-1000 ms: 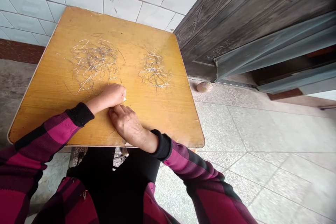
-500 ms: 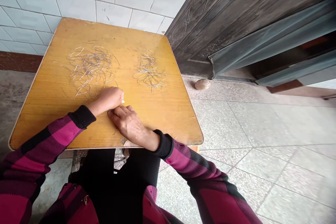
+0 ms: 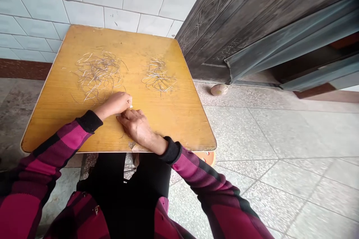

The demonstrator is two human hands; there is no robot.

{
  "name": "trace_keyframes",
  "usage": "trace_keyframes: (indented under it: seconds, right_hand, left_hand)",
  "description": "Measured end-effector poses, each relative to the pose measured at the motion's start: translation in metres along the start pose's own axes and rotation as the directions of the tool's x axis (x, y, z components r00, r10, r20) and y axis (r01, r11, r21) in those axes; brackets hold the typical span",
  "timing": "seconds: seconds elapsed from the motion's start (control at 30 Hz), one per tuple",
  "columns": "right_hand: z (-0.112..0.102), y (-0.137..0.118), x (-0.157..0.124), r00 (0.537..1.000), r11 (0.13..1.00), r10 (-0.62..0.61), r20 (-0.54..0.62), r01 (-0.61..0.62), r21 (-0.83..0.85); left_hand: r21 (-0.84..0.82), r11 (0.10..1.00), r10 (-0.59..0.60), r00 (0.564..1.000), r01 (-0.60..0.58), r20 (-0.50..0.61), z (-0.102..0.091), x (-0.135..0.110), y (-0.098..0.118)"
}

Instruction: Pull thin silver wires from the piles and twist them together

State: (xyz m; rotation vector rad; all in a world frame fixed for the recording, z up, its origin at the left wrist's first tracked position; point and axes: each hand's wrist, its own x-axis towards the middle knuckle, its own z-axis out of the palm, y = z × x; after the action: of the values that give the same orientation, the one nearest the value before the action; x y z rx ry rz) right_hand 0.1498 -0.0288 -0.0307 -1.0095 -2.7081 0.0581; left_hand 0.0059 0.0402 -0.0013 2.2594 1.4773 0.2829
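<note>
My left hand is closed in a fist above the near middle of the wooden table. Just below and to its right, my right hand is closed too, its fingers curled near the left fist. A thin piece of wire pokes out beneath the right hand; most of it is hidden by my fingers. Beyond my left hand lies a large tangled heap of thin wires. A smaller bundle of wires rests to the right of it.
White wall tiles rise behind the table. At the right stands a dark carved door with a greenish curtain. A pale round object sits on the floor by the door. An orange stool seat shows under the table's right corner.
The camera view has shifted slightly, and more of the orange stool shows. Both hands stay closed close together, with only a small movement of the fingers. The two wire heaps lie unchanged.
</note>
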Motion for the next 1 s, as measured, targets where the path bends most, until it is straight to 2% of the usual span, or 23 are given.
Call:
trace_keyframes:
  seconds: [0.07, 0.13, 0.2, 0.27, 0.33, 0.4, 0.47, 0.57, 0.8, 1.0]
  right_hand:
    - [0.003, 0.001, -0.002, 0.998, 0.999, 0.045, -0.036, -0.044, 0.018]
    - [0.005, 0.002, -0.003, 0.995, 0.995, 0.086, -0.051, -0.083, 0.052]
    - [0.005, 0.002, -0.003, 0.991, 0.988, 0.124, -0.047, -0.119, 0.094]
    - [0.005, 0.002, -0.004, 0.987, 0.98, 0.155, -0.038, -0.149, 0.13]
    - [0.004, 0.002, -0.004, 0.984, 0.973, 0.177, -0.036, -0.169, 0.16]
    - [0.003, 0.002, -0.004, 0.982, 0.968, 0.185, -0.034, -0.176, 0.177]
    - [0.002, 0.001, -0.004, 0.982, 0.968, 0.19, -0.026, -0.183, 0.174]
    - [-0.002, -0.002, -0.003, 0.98, 0.97, 0.197, 0.007, -0.196, 0.145]
    - [-0.014, -0.012, 0.005, 0.974, 0.981, 0.194, 0.115, -0.195, 0.0]
    - [-0.024, -0.004, 0.002, 0.983, 0.997, 0.005, 0.183, 0.01, -0.082]
  left_hand:
    - [-0.064, 0.995, 0.068, 0.996, -0.072, -0.05, -0.005, -0.007, -0.003]
    - [-0.084, 0.988, 0.113, 0.981, -0.127, -0.156, -0.011, -0.02, -0.006]
    - [-0.039, 0.986, 0.147, 0.948, -0.164, -0.282, -0.014, -0.04, -0.01]
    - [0.009, 0.978, 0.201, 0.92, -0.21, -0.336, -0.009, -0.065, -0.013]
    - [0.083, 0.957, 0.289, 0.897, -0.277, -0.333, 0.001, -0.092, -0.015]
    - [0.201, 0.938, 0.333, 0.897, -0.283, -0.29, 0.014, -0.114, -0.015]
    - [0.29, 0.919, 0.336, 0.916, -0.268, -0.22, 0.025, -0.127, -0.012]
    - [0.346, 0.908, 0.314, 0.93, -0.235, -0.193, 0.033, -0.133, -0.006]
    - [0.37, 0.907, 0.283, 0.94, -0.199, -0.189, 0.035, -0.132, -0.003]
    - [0.389, 0.898, 0.297, 0.936, -0.207, -0.189, 0.037, -0.133, -0.005]
